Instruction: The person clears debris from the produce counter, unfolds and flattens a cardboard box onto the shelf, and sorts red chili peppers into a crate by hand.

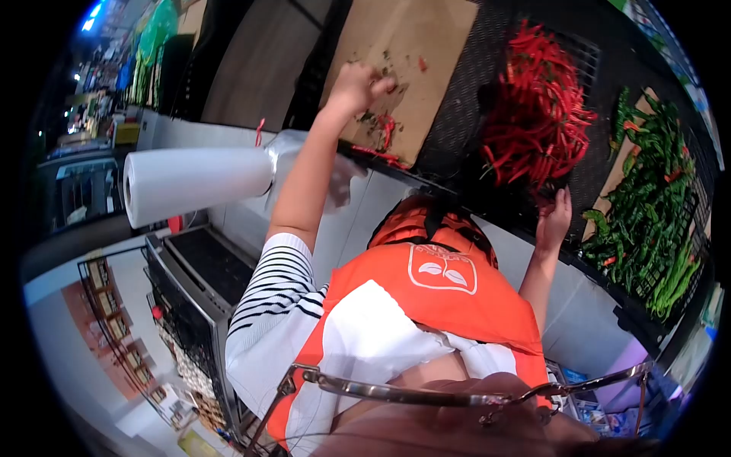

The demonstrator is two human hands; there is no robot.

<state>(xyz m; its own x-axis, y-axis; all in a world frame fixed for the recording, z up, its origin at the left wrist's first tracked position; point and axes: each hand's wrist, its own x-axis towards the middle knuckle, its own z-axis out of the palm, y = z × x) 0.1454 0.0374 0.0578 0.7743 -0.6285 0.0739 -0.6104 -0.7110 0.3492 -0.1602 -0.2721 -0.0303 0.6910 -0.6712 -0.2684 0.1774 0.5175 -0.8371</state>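
My left hand [356, 90] is over a sheet of brown cardboard [434, 46], its fingers curled closed. Whether anything small is between them I cannot make out. A few red chillies [387, 131] and dark scraps lie on the cardboard beside and below it. My right hand [556, 221] is at the near edge of a large heap of red chillies [541, 107] on a black crate surface. Its fingers are extended and partly apart, close to the lowest chillies, with no object visibly gripped.
Green chillies [647, 198] are heaped in a black crate at the right. A roll of clear plastic bags [198, 181] sticks out at the left, in front of the display. Below it stands a dark metal-framed unit [213, 266]. An orange apron [434, 289] covers my front.
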